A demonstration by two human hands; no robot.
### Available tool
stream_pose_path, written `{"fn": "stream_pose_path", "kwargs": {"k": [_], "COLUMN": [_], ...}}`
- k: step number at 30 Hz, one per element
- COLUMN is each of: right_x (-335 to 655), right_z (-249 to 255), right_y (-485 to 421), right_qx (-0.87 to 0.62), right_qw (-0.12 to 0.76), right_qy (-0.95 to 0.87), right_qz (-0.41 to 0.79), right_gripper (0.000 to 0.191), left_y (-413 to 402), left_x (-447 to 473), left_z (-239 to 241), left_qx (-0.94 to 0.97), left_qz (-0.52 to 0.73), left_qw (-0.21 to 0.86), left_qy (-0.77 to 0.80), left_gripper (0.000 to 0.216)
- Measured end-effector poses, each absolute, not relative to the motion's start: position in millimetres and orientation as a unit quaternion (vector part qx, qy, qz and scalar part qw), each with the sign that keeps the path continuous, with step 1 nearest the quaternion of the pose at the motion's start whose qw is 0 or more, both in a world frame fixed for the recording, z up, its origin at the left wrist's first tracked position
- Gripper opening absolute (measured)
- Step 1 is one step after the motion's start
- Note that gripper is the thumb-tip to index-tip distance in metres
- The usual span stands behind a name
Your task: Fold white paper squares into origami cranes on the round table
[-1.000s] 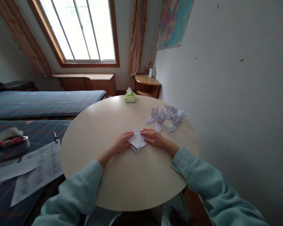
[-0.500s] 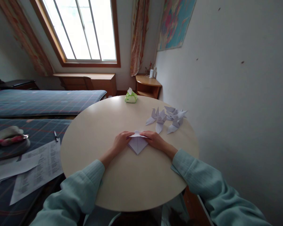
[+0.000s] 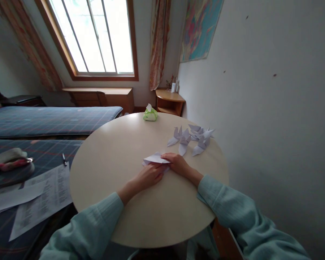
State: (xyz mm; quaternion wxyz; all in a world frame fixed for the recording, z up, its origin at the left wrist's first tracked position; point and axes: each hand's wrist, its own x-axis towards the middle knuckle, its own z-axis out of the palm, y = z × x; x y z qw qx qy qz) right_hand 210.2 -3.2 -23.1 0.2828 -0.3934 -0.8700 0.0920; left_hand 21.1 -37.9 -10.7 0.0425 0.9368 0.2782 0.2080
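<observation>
A folded white paper (image 3: 154,159) lies on the round beige table (image 3: 124,151), its top flap lifted. My left hand (image 3: 148,175) lies flat over the paper's near part, fingers stretched out and pressing it down. My right hand (image 3: 176,162) grips the paper's right edge, fingers curled on the raised flap. Both arms wear light blue-green sleeves. Several finished white paper cranes (image 3: 191,139) lie grouped on the table to the right, just beyond my right hand.
A green tissue pack (image 3: 150,115) sits at the table's far edge. A white wall runs close on the right. Left of the table lies a blue plaid bed (image 3: 48,119) with printed sheets (image 3: 40,200) and a pen (image 3: 64,159). A wooden corner shelf (image 3: 169,99) stands behind.
My left hand slid from the paper's left edge over its near part and now presses it flat. The top flap has been lifted and folded leftward; the right hand stayed at the right edge.
</observation>
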Motion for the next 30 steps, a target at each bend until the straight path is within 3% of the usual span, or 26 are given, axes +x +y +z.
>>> {"fn": "stream_pose_path", "kwargs": {"k": [5, 9, 14, 21, 30], "right_x": [207, 204, 204, 204, 203], "right_z": [-22, -19, -20, -21, -22], "right_y": [-6, -8, -7, -8, -9], "right_qx": [-0.462, -0.513, -0.561, -0.542, -0.525], "right_qw": [0.266, 0.288, 0.323, 0.348, 0.332], "right_qy": [-0.846, -0.808, -0.762, -0.765, -0.784], "right_qz": [0.0, -0.027, -0.004, -0.025, -0.025], "right_gripper": [0.016, 0.005, 0.011, 0.01, 0.006], "left_y": [-27, -20, -16, -15, -14], "left_x": [21, 19, 18, 20, 30], "left_z": [-22, -19, -23, -23, -16], "left_qx": [0.927, 0.922, 0.915, 0.913, 0.906], "left_qz": [0.166, 0.181, 0.185, 0.186, 0.186], "left_qw": [0.094, 0.119, 0.119, 0.103, 0.077], "left_qy": [0.322, 0.321, 0.337, 0.347, 0.371], "left_gripper": [0.048, 0.04, 0.038, 0.062, 0.056]}}
